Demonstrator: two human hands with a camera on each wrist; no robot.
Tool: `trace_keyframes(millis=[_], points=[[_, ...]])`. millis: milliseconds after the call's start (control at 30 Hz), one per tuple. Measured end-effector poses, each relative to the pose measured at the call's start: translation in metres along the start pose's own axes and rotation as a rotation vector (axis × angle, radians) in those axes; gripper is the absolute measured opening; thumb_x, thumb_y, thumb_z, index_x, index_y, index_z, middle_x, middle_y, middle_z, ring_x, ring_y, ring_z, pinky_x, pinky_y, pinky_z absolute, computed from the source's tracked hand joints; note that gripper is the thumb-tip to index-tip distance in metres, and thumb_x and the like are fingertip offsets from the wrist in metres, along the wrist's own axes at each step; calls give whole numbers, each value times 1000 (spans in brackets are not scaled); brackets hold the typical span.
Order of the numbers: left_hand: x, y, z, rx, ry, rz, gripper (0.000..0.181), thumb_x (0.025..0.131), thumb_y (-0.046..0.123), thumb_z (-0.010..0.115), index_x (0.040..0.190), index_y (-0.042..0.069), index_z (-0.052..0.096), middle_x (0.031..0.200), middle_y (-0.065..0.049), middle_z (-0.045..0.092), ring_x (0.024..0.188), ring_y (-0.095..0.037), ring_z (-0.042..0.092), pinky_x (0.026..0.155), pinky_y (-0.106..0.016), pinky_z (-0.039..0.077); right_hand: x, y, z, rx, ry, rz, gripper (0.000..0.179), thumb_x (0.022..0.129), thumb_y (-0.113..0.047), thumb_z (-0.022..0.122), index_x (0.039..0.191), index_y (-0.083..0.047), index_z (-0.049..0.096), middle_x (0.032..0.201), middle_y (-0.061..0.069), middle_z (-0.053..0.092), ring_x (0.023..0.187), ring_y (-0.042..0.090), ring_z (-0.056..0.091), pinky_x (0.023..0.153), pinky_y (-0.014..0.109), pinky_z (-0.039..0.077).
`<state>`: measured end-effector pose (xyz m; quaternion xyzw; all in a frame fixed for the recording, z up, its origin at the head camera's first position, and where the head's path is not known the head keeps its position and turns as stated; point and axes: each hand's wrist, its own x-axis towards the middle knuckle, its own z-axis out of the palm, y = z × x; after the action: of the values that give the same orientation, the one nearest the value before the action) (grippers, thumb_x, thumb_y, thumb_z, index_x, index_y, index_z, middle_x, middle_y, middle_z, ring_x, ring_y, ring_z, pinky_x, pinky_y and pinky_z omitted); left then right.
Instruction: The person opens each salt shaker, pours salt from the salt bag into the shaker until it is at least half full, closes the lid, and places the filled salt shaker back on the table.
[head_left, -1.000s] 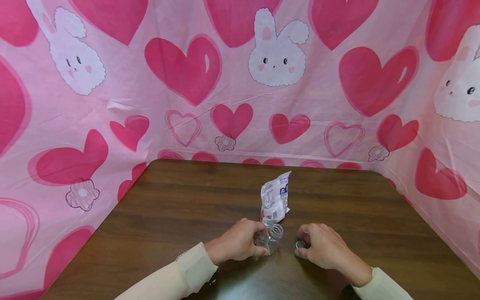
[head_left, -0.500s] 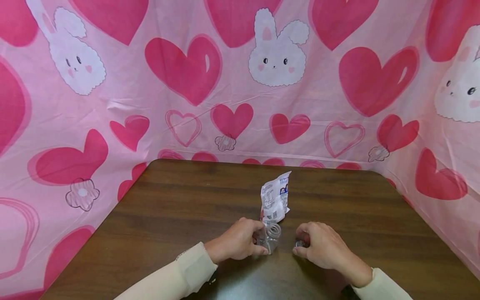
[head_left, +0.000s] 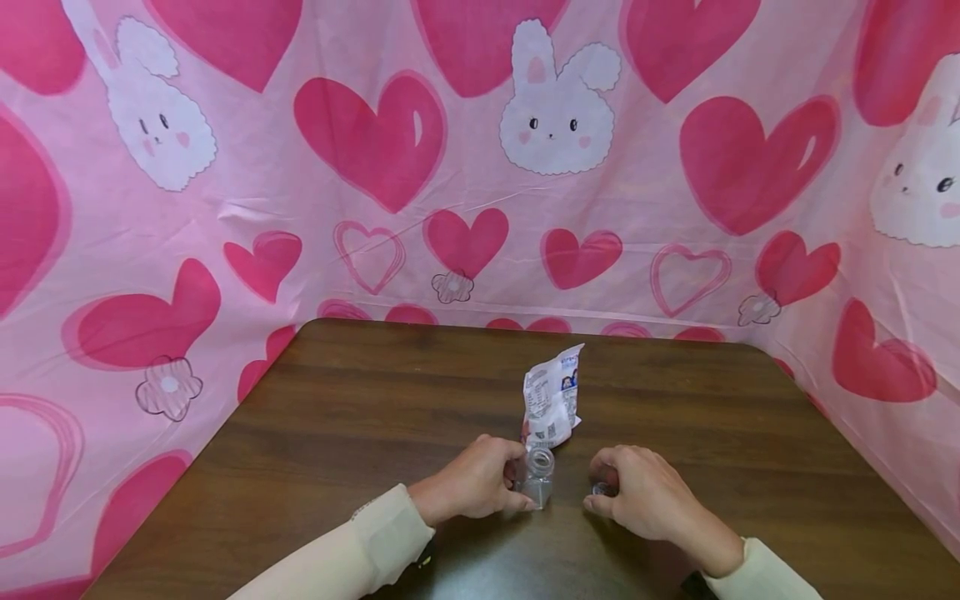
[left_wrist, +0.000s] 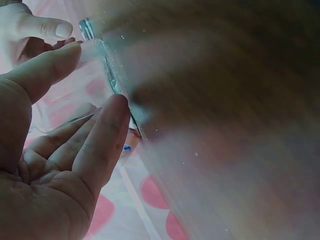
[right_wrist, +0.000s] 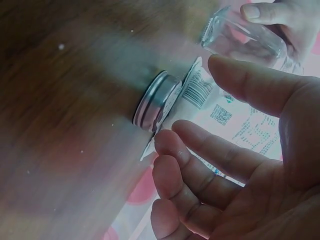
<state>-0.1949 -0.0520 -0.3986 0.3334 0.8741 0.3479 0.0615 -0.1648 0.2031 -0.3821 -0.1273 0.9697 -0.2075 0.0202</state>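
A small clear glass jar (head_left: 538, 482) stands upright on the table, its mouth uncovered. My left hand (head_left: 480, 479) holds it from the left, thumb on the near side and fingers on the far side. In the left wrist view the jar (left_wrist: 75, 95) shows between thumb and fingers; the contact is partly hidden. A silver screw lid (right_wrist: 157, 101) lies flat on the table. My right hand (head_left: 645, 492) is around it with loosely bent fingers, and the right wrist view shows a gap between lid and fingertips. In the head view the fingers partly cover the lid (head_left: 600, 489).
A white printed snack packet (head_left: 551, 400) stands just behind the jar. The dark wooden table (head_left: 390, 392) reaches back to a pink curtain (head_left: 480, 183) with hearts and rabbits, which hangs along the back and both sides.
The jar, tilted to the right earlier, has come upright in my left hand. The lid, tilted in my right hand a second ago, now lies flat. Both hands have barely moved.
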Motion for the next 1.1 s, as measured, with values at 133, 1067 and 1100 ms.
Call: trace_keyframes(millis=[133, 1067, 1100], points=[[0, 0, 1, 19, -2, -3, 29, 74, 13, 94, 87, 11, 68, 68, 5, 62, 59, 2, 50, 54, -16, 44, 0, -1, 0, 2, 0, 2, 32, 72, -35, 93, 93, -22, 72, 79, -6, 57, 73, 13, 50, 65, 37, 43], [-2, 0, -38, -16, 37, -64, 65, 82, 58, 80, 124, 10, 69, 112, -1, 72, 96, -17, 65, 82, -29, 54, 14, 2, -6, 79, 38, -42, 32, 80, -30, 89, 102, -13, 74, 88, -5, 68, 80, 12, 61, 73, 37, 52], [-1, 0, -40, -19, 48, -67, 64, 83, 58, 79, 124, 10, 69, 113, 0, 71, 98, -17, 65, 84, -30, 54, 15, 3, -7, 86, 37, -48, 32, 80, -29, 88, 103, -12, 74, 88, -4, 68, 80, 13, 61, 73, 37, 52]])
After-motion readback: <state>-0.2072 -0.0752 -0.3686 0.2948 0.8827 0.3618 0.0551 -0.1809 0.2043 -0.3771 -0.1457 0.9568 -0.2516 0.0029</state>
